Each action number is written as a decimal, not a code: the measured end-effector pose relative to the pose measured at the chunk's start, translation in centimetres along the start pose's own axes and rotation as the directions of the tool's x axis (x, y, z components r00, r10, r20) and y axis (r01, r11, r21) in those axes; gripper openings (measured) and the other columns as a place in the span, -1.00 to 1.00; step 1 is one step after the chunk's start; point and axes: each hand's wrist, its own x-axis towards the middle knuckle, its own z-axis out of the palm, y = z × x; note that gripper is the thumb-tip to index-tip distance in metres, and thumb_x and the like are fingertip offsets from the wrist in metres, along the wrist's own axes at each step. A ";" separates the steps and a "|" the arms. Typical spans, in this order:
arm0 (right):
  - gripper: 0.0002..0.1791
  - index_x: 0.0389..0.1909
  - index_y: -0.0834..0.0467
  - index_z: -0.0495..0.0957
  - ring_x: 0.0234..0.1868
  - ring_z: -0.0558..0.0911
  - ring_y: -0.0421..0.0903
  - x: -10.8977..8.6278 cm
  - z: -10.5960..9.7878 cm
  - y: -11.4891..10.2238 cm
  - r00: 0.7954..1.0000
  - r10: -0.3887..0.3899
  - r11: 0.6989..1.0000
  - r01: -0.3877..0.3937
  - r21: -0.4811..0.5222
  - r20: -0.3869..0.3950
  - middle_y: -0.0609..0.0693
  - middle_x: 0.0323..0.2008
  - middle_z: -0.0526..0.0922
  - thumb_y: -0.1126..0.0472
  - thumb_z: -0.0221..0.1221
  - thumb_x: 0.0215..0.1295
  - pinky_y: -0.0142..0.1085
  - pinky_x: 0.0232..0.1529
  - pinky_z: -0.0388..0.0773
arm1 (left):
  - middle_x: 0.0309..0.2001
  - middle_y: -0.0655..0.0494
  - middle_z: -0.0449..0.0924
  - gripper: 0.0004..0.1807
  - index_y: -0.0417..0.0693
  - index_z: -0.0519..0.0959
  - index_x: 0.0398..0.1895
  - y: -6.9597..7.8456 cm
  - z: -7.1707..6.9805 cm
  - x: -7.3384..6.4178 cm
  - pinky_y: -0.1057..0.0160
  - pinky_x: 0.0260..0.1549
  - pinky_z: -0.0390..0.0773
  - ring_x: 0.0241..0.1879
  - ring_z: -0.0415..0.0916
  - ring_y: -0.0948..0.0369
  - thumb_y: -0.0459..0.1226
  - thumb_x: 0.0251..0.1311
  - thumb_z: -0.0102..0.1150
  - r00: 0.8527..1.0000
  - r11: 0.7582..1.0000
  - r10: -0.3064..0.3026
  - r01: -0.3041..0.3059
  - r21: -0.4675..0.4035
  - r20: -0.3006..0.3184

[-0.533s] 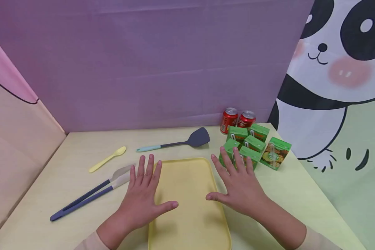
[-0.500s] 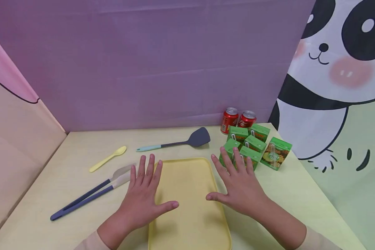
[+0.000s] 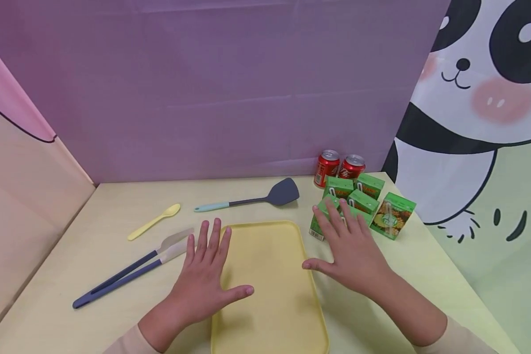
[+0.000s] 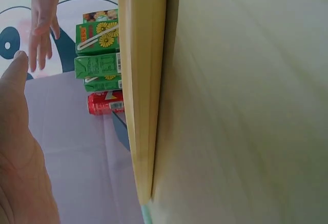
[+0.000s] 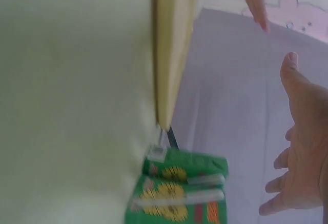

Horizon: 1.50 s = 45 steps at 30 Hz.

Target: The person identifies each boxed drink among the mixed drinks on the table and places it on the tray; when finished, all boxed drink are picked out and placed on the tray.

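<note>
A yellow tray (image 3: 270, 275) lies flat on the table between my two hands. My left hand (image 3: 203, 282) hovers over the tray's left edge, fingers spread and holding nothing. Above the table just right of the tray is my right hand (image 3: 354, 255), also spread and empty. Its fingertips overlap, in the head view, the nearest of several green drink cartons (image 3: 363, 201), partly hiding them. Both wrist views show the hands raised above the tabletop, apart from the tray's side wall (image 4: 143, 80) and from the cartons (image 5: 179, 203).
Two red soda cans (image 3: 326, 168) stand behind the cartons. A spatula (image 3: 283, 191) with a mint handle lies behind the tray. Blue-handled tongs (image 3: 128, 278) and a yellow spoon (image 3: 155, 222) lie on the left. A purple cloth wall (image 3: 194, 93) closes off the back.
My right hand has shifted slightly right and forward, towards the cartons. My left hand stays nearly in place. The head view has tilted a little; the objects lie as before.
</note>
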 end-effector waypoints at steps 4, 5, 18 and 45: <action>0.20 0.56 0.10 -0.05 0.50 0.03 0.27 0.2 -1.6 2.4 0.998 0.064 0.996 -0.063 0.061 -0.018 0.19 0.52 0.04 -0.58 0.05 0.09 0.25 0.41 0.04 | 0.55 0.34 -0.68 0.25 0.26 -0.47 0.55 -0.5 0.0 -0.3 -0.21 0.46 -0.14 0.54 -0.67 0.13 0.51 0.03 -0.02 0.991 0.963 -0.064 0.092 -0.252 0.115; 0.18 0.54 0.13 0.00 0.47 0.09 0.28 0.3 -1.9 3.0 0.996 0.087 0.994 -0.085 0.074 -0.017 0.21 0.49 0.11 -0.56 0.07 0.10 0.25 0.40 0.08 | 0.55 0.37 -0.66 0.23 0.29 -0.48 0.54 -0.7 0.0 -0.4 -0.22 0.45 -0.10 0.55 -0.65 0.15 0.48 0.05 0.02 0.986 0.938 -0.081 0.124 -0.323 0.143; 0.02 0.38 0.31 0.25 0.29 0.35 0.37 1.2 -1.0 8.6 0.932 0.276 0.931 -0.320 0.174 0.235 0.39 0.29 0.36 -0.43 0.12 0.20 0.30 0.11 0.42 | 0.59 0.05 -0.26 0.15 0.10 -0.32 0.59 -2.6 -1.2 -3.7 -0.28 0.42 -0.10 0.55 -0.23 -0.05 0.28 0.18 0.14 0.833 0.654 -0.123 0.476 -0.588 0.539; -0.39 0.10 0.15 0.51 -0.03 0.57 0.05 3.5 -4.8 6.1 0.934 0.244 0.847 -0.336 0.413 0.261 0.12 -0.02 0.63 -0.18 0.31 0.16 -0.16 -0.16 0.56 | 0.57 -0.20 -0.17 0.48 -0.31 -0.12 0.54 -2.0 1.0 -6.9 -0.17 0.35 0.20 0.54 -0.19 -0.11 0.34 -0.28 0.45 0.889 0.937 0.072 0.095 -0.337 0.451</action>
